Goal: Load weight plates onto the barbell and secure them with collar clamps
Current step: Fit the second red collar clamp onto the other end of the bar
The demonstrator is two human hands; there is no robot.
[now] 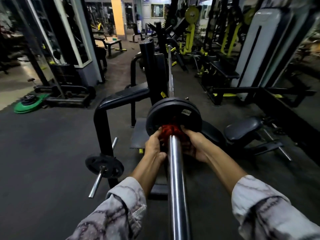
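Both my left hand (154,147) and right hand (194,144) grip the red collar clamp (168,129) against the black round weight plates (173,112) on the chrome steel barbell sleeve (175,170); securing step, next lock it.

No text is showing clearly enough to read anywhere in the view. The front weight plate (173,116) on the barbell (176,170) is carrying a small pale label (186,111), but its print is appearing too blurred to make out.
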